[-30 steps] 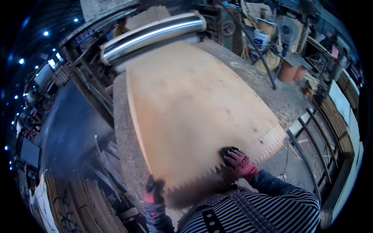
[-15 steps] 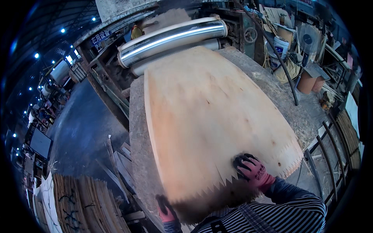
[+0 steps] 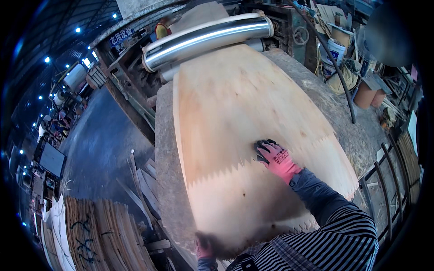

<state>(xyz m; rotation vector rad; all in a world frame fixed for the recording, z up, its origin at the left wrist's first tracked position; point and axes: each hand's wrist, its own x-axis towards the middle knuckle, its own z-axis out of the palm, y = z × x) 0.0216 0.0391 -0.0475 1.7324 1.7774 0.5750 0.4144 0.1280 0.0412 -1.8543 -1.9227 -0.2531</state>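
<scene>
A thin wood veneer sheet (image 3: 235,113) with a jagged near edge lies under the shiny metal roller (image 3: 212,38) at its far end. Beneath it, a second veneer sheet (image 3: 226,198) shows from the jagged edge back toward my body. My right hand (image 3: 278,158), in a pink glove with black fingertips, lies palm down on the upper sheet, close to that edge, fingers spread. At the near left corner of the lower sheet is my left hand (image 3: 204,247), gloved alike; its fingers are dark and blurred.
A worn grey table (image 3: 169,198) carries the sheets. Stacked veneer (image 3: 104,230) stands at the lower left, with loose wood strips (image 3: 142,189) beside it. A dark bar (image 3: 332,67) and metal rails (image 3: 384,185) are on the right. A person (image 3: 162,29) is beyond the roller.
The upper sheet has slid away from me toward the roller, uncovering the lower sheet. My right hand has moved forward and left with it. My left hand stays near the corner.
</scene>
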